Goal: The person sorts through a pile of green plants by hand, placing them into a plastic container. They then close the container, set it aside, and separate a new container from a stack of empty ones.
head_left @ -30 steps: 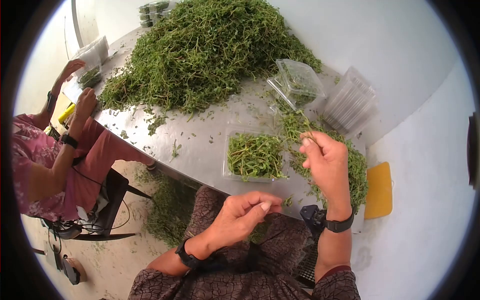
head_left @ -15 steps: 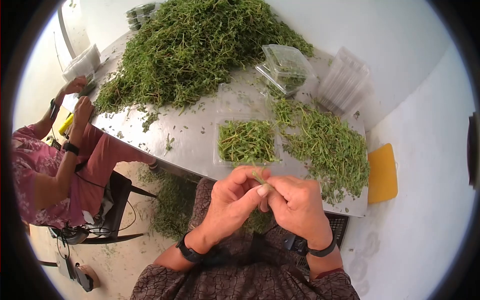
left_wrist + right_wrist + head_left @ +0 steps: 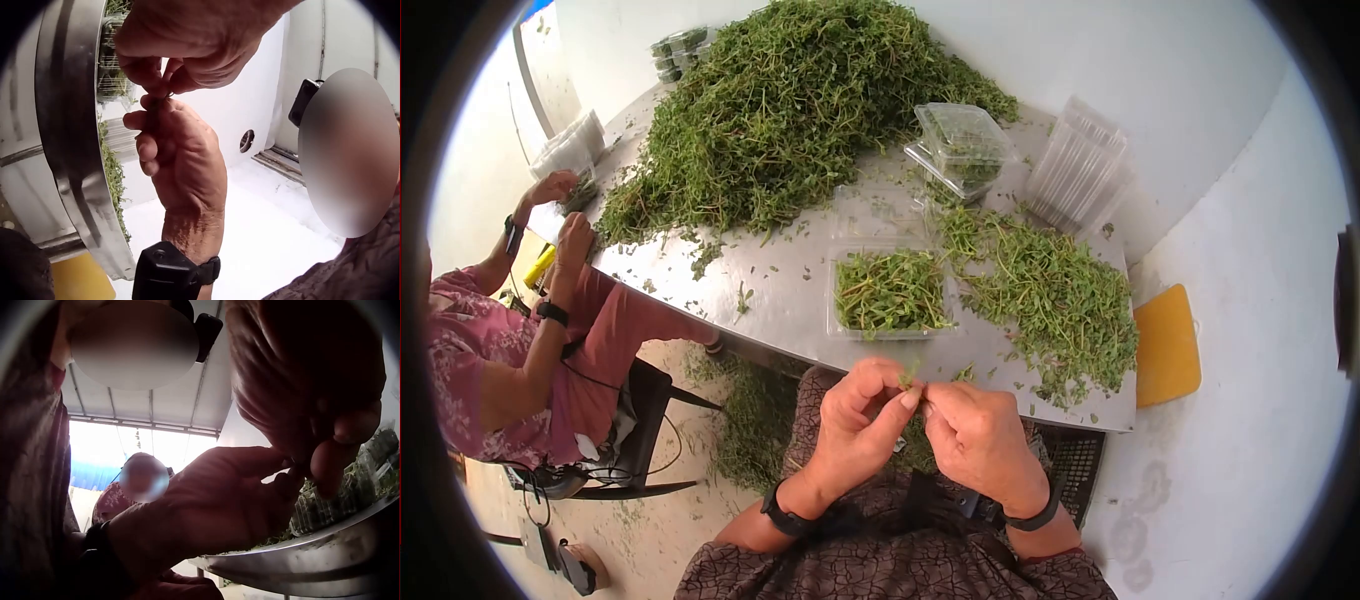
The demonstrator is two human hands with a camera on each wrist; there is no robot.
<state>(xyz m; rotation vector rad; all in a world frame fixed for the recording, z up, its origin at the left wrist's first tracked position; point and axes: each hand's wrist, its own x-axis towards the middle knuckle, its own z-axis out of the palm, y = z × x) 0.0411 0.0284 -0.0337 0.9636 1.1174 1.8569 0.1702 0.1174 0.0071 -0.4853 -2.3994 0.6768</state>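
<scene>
Just in front of the table edge, my left hand (image 3: 855, 415) and right hand (image 3: 983, 435) meet fingertip to fingertip. The left thumb and forefinger pinch a small green sprig (image 3: 909, 376). My right fingers pinch its lower end, which the fingertips mostly hide. In the left wrist view a thin stem end (image 3: 169, 95) shows between the two hands. Directly beyond the hands stands an open clear plastic box (image 3: 832, 326) filled with cut green stems (image 3: 890, 290), its lid folded back. A flat heap of loose sprigs (image 3: 1065, 300) lies to its right.
A large pile of greens (image 3: 790, 120) covers the back of the metal table (image 3: 775, 300). Behind the open box are a filled box (image 3: 965, 150) and nested empty boxes (image 3: 1080, 165). Another person (image 3: 510, 370) works at the left. A yellow board (image 3: 1168, 345) leans at the right.
My right hand came from over the loose heap with a sprig to meet the left hand. Since then both hands have stayed together, and less of the sprig shows above the fingers.
</scene>
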